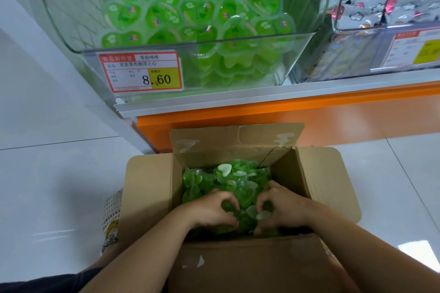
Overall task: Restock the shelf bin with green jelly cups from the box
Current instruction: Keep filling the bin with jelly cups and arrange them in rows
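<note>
Handfuls of green jelly cups [228,182] are clutched by the left hand [214,209] and right hand [284,207] inside the box [152,188] on the floor, so pressing them together and lifting level should reach the shelf bin [71,19] above without drops.

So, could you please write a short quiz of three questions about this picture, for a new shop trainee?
1. True or false: the left hand and the right hand both grip green heart-shaped jelly cups inside the open brown cardboard box.
2. Which price does the red and yellow paper label show? A 6.80, B 8.60, C 3.20.
3. What does the clear plastic shelf bin already hold?
Key: 1 true; 2 B; 3 green heart-shaped jelly cups.
</note>
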